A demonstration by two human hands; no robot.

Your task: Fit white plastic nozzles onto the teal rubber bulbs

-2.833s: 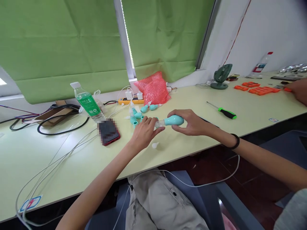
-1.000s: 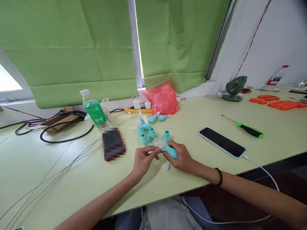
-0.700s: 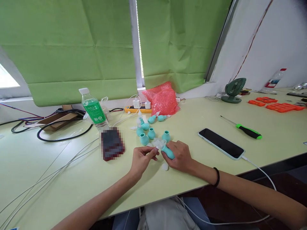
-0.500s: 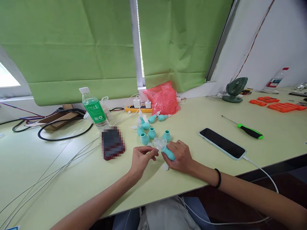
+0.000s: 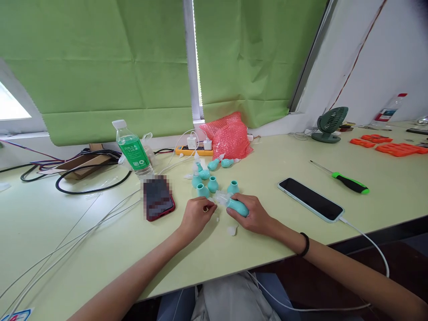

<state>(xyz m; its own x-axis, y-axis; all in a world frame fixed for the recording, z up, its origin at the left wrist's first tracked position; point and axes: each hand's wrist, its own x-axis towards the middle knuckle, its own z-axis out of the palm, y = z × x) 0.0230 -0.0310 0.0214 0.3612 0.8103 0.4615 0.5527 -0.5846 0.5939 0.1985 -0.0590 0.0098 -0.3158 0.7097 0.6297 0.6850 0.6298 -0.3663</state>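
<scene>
My right hand (image 5: 251, 215) is closed around a teal rubber bulb (image 5: 236, 207) with a clear plastic nozzle (image 5: 221, 197), held low over the pale green table (image 5: 100, 240). My left hand (image 5: 195, 216) is curled just left of it, fingertips pinched on something small I cannot make out. A tiny clear cap (image 5: 231, 230) lies on the table below the bulb. Several more teal bulbs (image 5: 211, 183) stand or lie just behind my hands.
A red-cased phone (image 5: 158, 199) lies at left, a second phone (image 5: 310, 199) on a white cable at right. A green-labelled water bottle (image 5: 132, 149), black cables (image 5: 90, 180), a yellow power strip (image 5: 194, 150), pink bubble wrap (image 5: 229, 136), a green-handled screwdriver (image 5: 347, 180), a small fan (image 5: 329, 125) and orange parts (image 5: 391, 145) are behind.
The view has shifted since the oldest frame and my hands with the bulb have come nearer. In the last second my left hand drew slightly away from the nozzle and lowered toward the table.
</scene>
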